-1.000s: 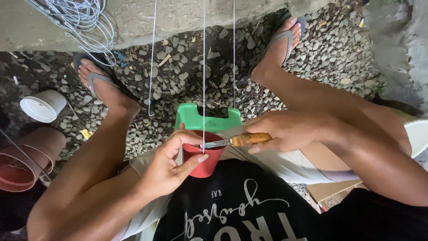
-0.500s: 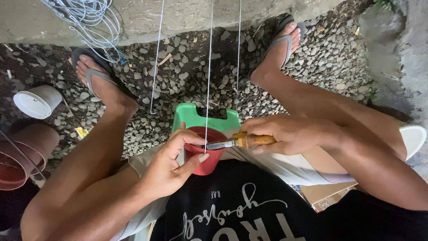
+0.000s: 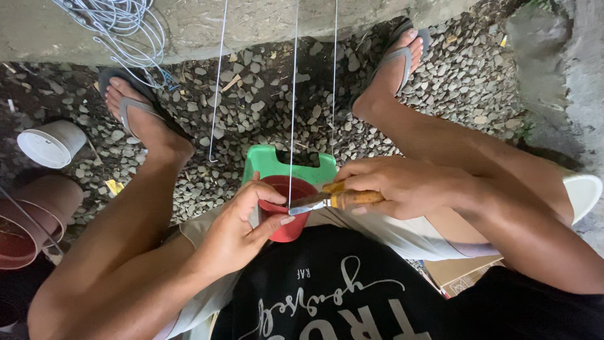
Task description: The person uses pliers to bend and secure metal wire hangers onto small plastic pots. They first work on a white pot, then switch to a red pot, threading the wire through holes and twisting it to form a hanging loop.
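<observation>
My left hand (image 3: 242, 226) grips a small red plastic pot (image 3: 289, 211) by its rim, held between my knees above a green plastic stool (image 3: 277, 165). A wooden-handled knife (image 3: 333, 200) is in my right hand (image 3: 393, 184), its blade tip resting on the pot's rim near my left thumb. Thin grey wires (image 3: 293, 107) hang down in front of me, one ending at the pot's rim by the blade.
Gravel ground lies under my sandalled feet (image 3: 141, 116). A coil of grey wire (image 3: 123, 28) lies on a concrete ledge at the top left. A white cup (image 3: 50, 143) lies on its side at left, with brown pots (image 3: 28, 220) below it. Cardboard (image 3: 462, 274) sits under my right leg.
The hands, knife and pot stay almost where they were; the view has shifted slightly and the knife blade has edged a little along the pot's rim.
</observation>
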{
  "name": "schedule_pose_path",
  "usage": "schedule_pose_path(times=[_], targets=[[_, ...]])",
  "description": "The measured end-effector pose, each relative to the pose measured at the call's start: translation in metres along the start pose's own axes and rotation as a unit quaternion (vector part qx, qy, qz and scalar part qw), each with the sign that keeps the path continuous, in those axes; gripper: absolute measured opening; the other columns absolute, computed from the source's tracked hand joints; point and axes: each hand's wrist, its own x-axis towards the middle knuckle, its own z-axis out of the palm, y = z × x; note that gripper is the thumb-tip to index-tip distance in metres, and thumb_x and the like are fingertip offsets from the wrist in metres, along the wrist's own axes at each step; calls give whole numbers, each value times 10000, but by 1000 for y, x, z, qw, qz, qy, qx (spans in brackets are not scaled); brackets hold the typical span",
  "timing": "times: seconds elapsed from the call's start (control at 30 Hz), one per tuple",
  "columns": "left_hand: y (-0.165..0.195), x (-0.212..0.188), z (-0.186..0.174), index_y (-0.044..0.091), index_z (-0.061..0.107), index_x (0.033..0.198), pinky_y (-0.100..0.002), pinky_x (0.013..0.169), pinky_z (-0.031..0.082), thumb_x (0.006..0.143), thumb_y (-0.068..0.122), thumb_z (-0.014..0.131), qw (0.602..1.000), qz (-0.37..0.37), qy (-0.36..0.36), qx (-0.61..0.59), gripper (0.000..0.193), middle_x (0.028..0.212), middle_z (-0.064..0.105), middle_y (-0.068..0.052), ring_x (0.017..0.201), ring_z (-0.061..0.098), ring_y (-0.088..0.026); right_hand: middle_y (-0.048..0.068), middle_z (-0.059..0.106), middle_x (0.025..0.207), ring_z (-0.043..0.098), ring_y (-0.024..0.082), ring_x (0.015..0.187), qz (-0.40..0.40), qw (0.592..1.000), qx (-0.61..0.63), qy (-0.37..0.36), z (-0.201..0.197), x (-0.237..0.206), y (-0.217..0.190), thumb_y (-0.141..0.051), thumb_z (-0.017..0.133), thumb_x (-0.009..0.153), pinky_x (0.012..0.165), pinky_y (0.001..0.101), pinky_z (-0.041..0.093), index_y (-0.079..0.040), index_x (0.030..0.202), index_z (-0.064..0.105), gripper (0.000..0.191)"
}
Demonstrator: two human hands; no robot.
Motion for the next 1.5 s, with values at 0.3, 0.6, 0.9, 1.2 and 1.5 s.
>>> schedule_pose_path(times=[0.3,0.6,0.9,1.2,1.5], targets=[[-1,3,-1,84,567,1033,-486,1231,343,863,2,792,998,63,2,-14,293,955,640,-28,924,674,-168,52,616,1187,653,239,967,-11,1000,-18,13,4,-2,1,-245,694,920,819,397,527,-106,1173,692,289],[-2,3,-2,78,571,1019,-533,1281,264,862,-11,771,999,47,-6,10,269,937,655,-13,975,688,-150,40,597,1138,631,227,952,35,999,-29,-17,0,2,-5,-244,671,922,811,396,506,-117,1168,690,277],[3,3,-3,57,593,1036,-310,872,529,870,-12,775,999,31,-7,-12,256,975,655,-54,936,674,-177,84,593,1161,613,256,990,-57,996,-52,51,6,0,0,-220,703,923,835,404,491,-62,1075,690,219],[2,0,-1,41,599,1048,-311,869,517,865,-27,758,999,31,-15,-9,251,963,648,-70,933,664,-193,73,613,1144,611,255,993,-32,999,-21,18,5,-1,2,-197,705,906,827,404,488,-80,1132,699,254],[2,-2,0,46,594,1071,-295,862,527,879,-35,742,1000,21,-13,-15,255,978,653,-62,938,677,-175,101,595,1143,598,270,1005,-62,996,-46,36,10,1,8,-167,743,877,845,410,484,-43,1058,674,230]])
